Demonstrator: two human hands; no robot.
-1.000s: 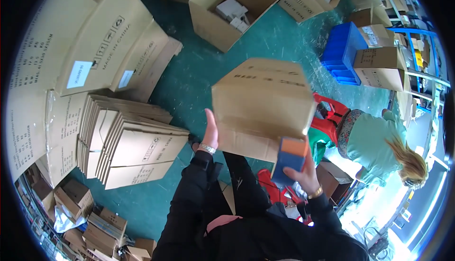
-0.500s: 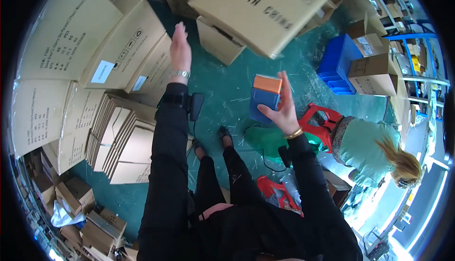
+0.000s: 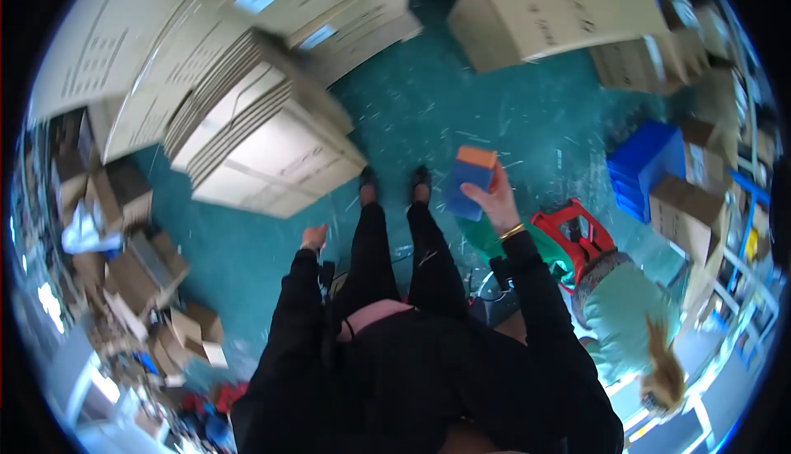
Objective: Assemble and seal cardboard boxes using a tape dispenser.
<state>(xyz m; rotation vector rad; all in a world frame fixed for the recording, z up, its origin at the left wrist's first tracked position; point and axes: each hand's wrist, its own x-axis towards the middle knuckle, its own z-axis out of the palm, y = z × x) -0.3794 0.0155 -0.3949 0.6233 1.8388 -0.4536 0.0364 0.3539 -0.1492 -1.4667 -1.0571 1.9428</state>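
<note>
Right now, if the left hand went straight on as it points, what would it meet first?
Most likely the stack of flattened cardboard boxes, ahead of the left hand; depth is hard to judge, so it might pass above.

You've got scuffed teal floor (image 3: 535, 112); metal shelving (image 3: 750, 189) far right; red stool (image 3: 597, 242) nearer you; bright glare (image 3: 51, 307) far left.

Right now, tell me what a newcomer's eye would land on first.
Probably the blue-and-orange block in the right hand, just right of the picture's centre. Next might come the bundle of flattened cartons on the left, then the bright blue plastic container toward the right edge.
</note>
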